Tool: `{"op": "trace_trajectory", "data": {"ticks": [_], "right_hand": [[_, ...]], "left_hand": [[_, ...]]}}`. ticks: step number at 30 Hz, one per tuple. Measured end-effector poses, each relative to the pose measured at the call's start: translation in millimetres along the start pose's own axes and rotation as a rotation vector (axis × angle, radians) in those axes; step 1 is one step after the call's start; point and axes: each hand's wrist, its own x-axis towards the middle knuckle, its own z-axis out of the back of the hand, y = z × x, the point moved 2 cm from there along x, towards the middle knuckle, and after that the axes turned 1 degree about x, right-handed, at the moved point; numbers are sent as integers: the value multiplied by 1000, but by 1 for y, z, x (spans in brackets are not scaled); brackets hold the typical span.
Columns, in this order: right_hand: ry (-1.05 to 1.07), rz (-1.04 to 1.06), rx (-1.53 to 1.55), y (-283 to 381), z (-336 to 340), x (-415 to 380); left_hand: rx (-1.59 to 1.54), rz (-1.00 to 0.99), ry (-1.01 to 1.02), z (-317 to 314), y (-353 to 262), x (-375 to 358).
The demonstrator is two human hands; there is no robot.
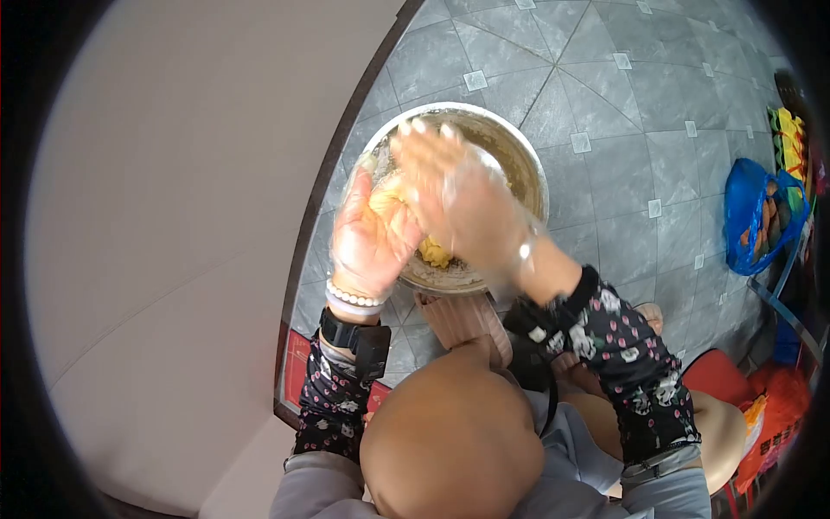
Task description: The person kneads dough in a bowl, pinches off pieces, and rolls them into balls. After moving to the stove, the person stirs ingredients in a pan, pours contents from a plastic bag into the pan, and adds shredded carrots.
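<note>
Over a large round metal basin (538,169), my left hand (376,232) is turned palm up with its fingers stretched out. A thin clear plastic glove covers it, and a yellowish tint shows on the palm. My right hand (467,203), also gloved and blurred by motion, lies across the left fingers with its own fingers extended. The two hands overlap, so whether anything sits between the palms is hidden. Below them in the basin is a lump of yellow dough-like stuff (435,253). Pale powdery residue coats the basin's inner wall.
Grey tiled floor (605,173) surrounds the basin. A pale panel with a dark edge (337,138) rises close on the left. At the right lie a blue plastic bag (745,216) with brownish items and a red bag (774,424). My knee (450,432) is near the basin.
</note>
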Motion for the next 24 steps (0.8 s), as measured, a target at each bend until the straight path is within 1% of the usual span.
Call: {"op": "trace_trajectory", "data": {"ticks": [1,2,4,5,6,8,9,10,12,15,17,18,19,20,22,24], "right_hand": [[9,65,79,13,0,-11],[18,127,158,23,1,-17],[-19,131,221,37,-5,-2],[-37,137,254,40,-6,4],[-47,133,202,29,-6,4],[-79,140,97,-2,0,3],[81,201,-292,0,-4,-3],[284,248,-276,4,8,-7],[211,215,129,21,-9,-23],[0,228,199,42,-5,7],[-193,122,119,20,-10,17],[-88,125,42,13,-6,14],[16,136,-34,7,1,12],[325,198,-148,7,12,5],[269,257,96,25,-8,-21],[130,203,120,21,3,-1]], "left_hand": [[181,-57,-27,1,2,2],[201,-6,23,2,13,5],[236,102,119,7,45,17],[184,104,199,25,51,20],[132,110,280,44,57,23],[-180,273,241,36,28,8],[69,175,31,29,15,4],[199,152,-2,19,3,2],[277,96,-82,-1,12,6],[124,145,-86,20,22,6],[28,157,-81,34,22,5],[-14,164,-72,35,20,4],[122,99,-53,24,7,0],[247,67,-114,4,-2,-1],[328,161,65,-7,3,4],[309,168,210,-1,34,11]]}}
